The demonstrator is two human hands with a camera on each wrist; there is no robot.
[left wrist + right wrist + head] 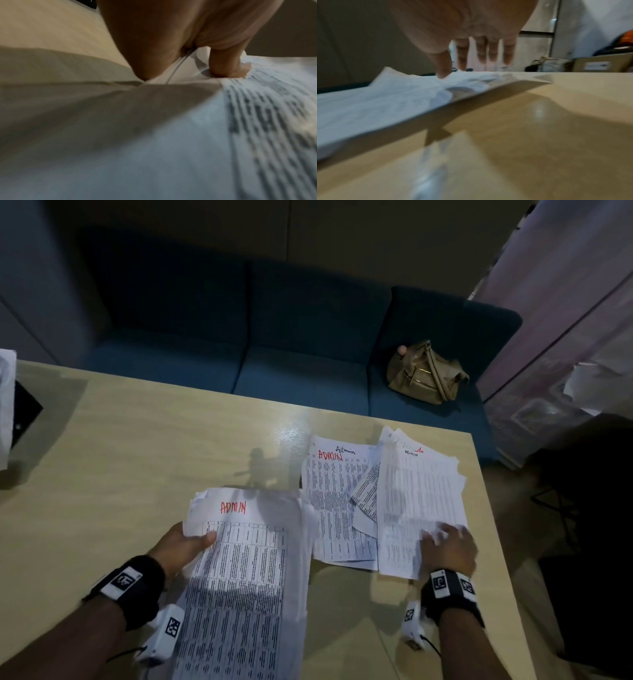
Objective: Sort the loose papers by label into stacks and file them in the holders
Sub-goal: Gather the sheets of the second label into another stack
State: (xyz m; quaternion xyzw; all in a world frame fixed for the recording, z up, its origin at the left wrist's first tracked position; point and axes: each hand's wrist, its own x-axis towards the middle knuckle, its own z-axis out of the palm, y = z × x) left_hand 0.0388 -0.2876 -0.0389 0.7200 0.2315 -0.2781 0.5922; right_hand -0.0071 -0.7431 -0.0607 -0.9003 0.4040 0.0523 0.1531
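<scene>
My left hand (186, 546) grips a stack of printed sheets (246, 587) by its left edge, thumb on top; the top sheet bears "ADMIN" in red. The left wrist view shows the thumb (228, 65) pressing on that stack (223, 135). To the right lie two more piles on the table: a middle pile (337, 505) marked "ADMIN" and "Admin", and a right pile (418, 501) also marked "ADMIN". My right hand (448, 542) rests on the right pile's near corner with fingers spread and straight. In the right wrist view the fingertips (443, 73) touch that right pile (385, 102).
The light wooden table (137, 446) has bare surface to the left and behind the papers. A black item and white paper (13, 409) sit at its far left edge. Behind stands a blue sofa (274, 344) with a tan handbag (426, 373). The table's right edge runs close to the right pile.
</scene>
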